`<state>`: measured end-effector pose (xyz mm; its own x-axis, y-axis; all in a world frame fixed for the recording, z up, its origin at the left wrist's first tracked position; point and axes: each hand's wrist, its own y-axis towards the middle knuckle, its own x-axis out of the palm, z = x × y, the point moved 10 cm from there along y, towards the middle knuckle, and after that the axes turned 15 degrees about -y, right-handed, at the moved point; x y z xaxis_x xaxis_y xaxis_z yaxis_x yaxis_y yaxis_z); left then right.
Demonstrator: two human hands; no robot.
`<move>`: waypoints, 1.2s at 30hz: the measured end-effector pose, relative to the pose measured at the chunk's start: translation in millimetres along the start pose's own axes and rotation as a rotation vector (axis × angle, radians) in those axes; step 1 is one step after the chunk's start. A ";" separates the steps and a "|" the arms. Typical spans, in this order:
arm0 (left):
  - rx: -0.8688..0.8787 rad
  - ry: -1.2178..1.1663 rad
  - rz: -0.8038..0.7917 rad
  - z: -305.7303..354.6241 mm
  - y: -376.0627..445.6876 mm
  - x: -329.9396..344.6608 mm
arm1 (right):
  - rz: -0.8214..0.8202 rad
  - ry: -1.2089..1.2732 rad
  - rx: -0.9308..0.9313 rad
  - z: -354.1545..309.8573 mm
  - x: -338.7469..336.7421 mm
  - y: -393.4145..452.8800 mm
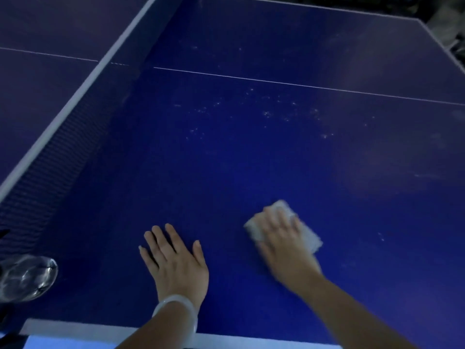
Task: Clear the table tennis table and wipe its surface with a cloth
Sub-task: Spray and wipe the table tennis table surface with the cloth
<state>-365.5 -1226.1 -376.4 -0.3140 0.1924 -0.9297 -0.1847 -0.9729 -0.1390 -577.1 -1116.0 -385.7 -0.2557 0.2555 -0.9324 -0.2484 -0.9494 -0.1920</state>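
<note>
A small, pale folded cloth [284, 225] is pressed flat against the dark blue table tennis counter [251, 159] near its white-edged front border, held under the right hand [281, 235], whose fingers are spread over it; this hand is blurred. The left hand [173, 260] is laid open and flat on the counter just beside it, with a pale translucent bangle [176, 311] worn at the wrist. Whitish specks [266, 113] are scattered farther out. The white-topped net [63, 132] is seen at left, a clear glass object [27, 277] near its base.
</note>
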 end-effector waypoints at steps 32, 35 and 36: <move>0.081 -0.115 -0.047 -0.1 0.2 -1.0 | -0.102 0.252 0.779 63.3 32.0 -169.8; 0.337 -0.199 -0.061 33.7 -17.4 -4.3 | -0.093 0.240 0.765 64.3 32.7 -169.8; 0.441 -0.198 -0.085 53.4 -30.1 -1.2 | -0.090 0.247 0.764 64.6 31.9 -169.8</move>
<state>-409.3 -1190.3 -352.9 -0.4440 0.3314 -0.8325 -0.5809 -0.8139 -0.0142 -603.5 -934.8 -363.0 -0.0126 0.1929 -0.9811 -0.8510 -0.5172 -0.0908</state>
